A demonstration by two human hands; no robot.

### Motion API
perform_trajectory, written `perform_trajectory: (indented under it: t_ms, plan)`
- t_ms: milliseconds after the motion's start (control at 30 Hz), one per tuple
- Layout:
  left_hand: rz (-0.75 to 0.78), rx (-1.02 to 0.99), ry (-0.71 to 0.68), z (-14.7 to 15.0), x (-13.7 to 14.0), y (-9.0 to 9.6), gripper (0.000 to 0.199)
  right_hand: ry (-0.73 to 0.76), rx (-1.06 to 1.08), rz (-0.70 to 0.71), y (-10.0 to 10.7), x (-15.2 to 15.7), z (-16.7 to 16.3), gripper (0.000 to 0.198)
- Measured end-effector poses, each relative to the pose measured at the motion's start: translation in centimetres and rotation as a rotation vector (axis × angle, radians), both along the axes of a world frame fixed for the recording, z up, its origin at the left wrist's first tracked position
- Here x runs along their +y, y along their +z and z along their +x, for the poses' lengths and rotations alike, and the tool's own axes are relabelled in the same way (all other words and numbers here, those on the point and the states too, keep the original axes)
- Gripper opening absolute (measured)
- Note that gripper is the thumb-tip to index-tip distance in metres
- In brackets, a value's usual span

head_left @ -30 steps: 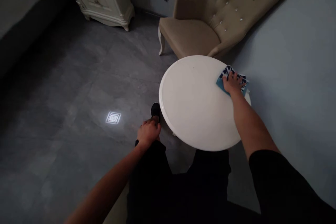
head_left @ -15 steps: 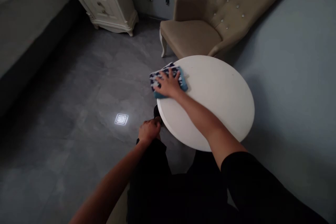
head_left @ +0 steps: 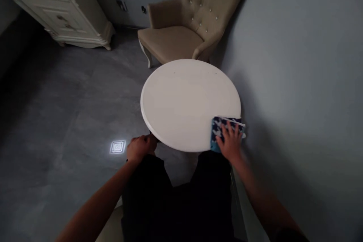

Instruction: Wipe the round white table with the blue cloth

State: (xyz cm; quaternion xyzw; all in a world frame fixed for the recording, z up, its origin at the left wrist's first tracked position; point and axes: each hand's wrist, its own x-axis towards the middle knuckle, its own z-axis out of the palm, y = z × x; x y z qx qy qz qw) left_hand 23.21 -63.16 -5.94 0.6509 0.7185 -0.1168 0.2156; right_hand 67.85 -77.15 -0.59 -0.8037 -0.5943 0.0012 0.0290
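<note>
A folded cloth (head_left: 217, 130), patterned dark blue and white with teal edges, lies at the near right rim of a round white table (head_left: 184, 98). My right hand (head_left: 231, 141) presses down on it, fingers spread and palm flat, not wrapped round it. Part of the cloth reaches past the table's edge. Beside the table's near left edge, my left hand (head_left: 140, 148) rests on my knee with its fingers curled. Whatever may be inside those fingers is hidden.
Behind the table stands a beige tufted armchair (head_left: 172, 41). A white carved cabinet (head_left: 73, 15) is at the back left. The grey wall (head_left: 297, 64) runs close along the right. A bright square pattern (head_left: 117, 146) shows on the grey floor (head_left: 70, 109).
My right hand and the cloth have gone from the table's far left edge to its near right edge. My left hand stays at the knee. The view has turned right.
</note>
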Motion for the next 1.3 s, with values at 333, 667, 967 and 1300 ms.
perform_trajectory:
  t_ms: [333,667,967,1300]
  plan:
    - [-0.001,-0.109,0.021,-0.1,1.1,0.8,0.047,-0.331,0.072,-0.058,3.3,28.3,12.0,0.092]
    - [-0.013,-0.136,0.088,-2.5,1.8,-0.3,0.047,-0.042,0.124,-0.103,4.3,53.1,-6.8,0.077]
    - [-0.01,-0.096,0.113,-2.0,1.2,-0.5,0.055,0.698,0.205,-0.131,4.7,39.8,-28.6,0.068]
    - [-0.005,-0.039,0.063,-1.2,-0.5,-0.8,0.063,0.579,0.195,-0.082,2.4,5.0,-15.1,0.079]
